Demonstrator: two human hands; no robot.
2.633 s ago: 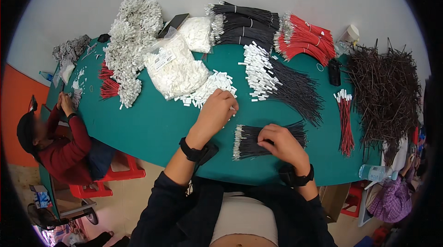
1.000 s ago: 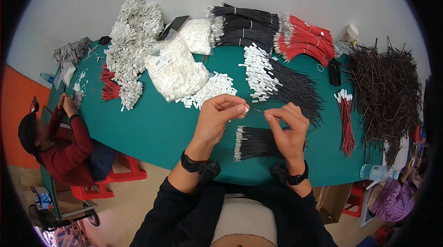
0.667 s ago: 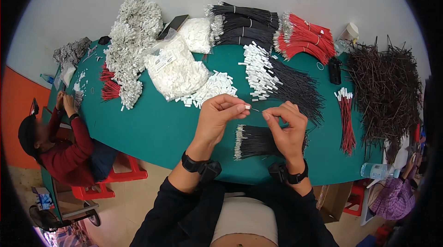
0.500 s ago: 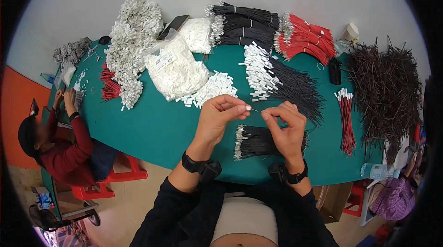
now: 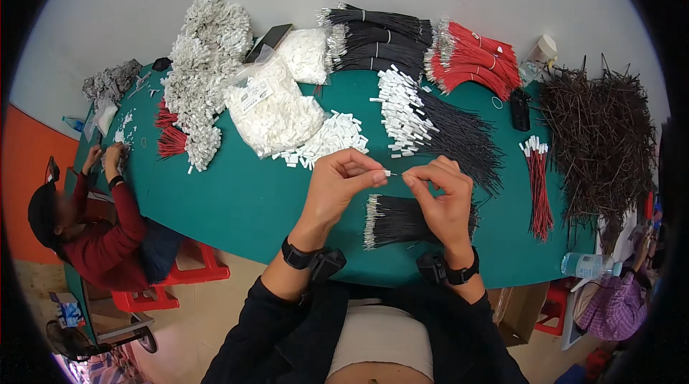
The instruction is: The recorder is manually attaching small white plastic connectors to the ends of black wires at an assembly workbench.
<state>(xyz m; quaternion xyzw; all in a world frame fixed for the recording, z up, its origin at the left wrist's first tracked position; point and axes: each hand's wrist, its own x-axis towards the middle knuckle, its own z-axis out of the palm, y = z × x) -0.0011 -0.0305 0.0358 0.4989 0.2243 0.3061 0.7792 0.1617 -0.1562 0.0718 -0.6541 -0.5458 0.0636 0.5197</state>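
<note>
Between thumb and forefinger, my left hand (image 5: 348, 177) pinches a small white connector housing (image 5: 387, 173). My right hand (image 5: 441, 186) pinches a thin wire, whose tip meets the housing's right end; how far it sits inside is too small to tell. Below the right hand lies a bundle of black wires (image 5: 402, 222) with silvery terminals at its left end, partly hidden by that hand. Loose white housings (image 5: 337, 136) are heaped just beyond my left hand. Farther back, black wires with white housings on their ends (image 5: 409, 111) lie in a pile.
On the green table (image 5: 237, 204) stand a bag of white housings (image 5: 273, 111), tied black wire bundles (image 5: 380, 39), red wire bundles (image 5: 477, 57) and a dark wire heap (image 5: 596, 133). A water bottle (image 5: 590, 265) is at the right edge. A co-worker (image 5: 100, 233) sits at left.
My two hands have come slightly closer together, and the wire tip now meets the white housing. The co-worker's hands at left have shifted a little.
</note>
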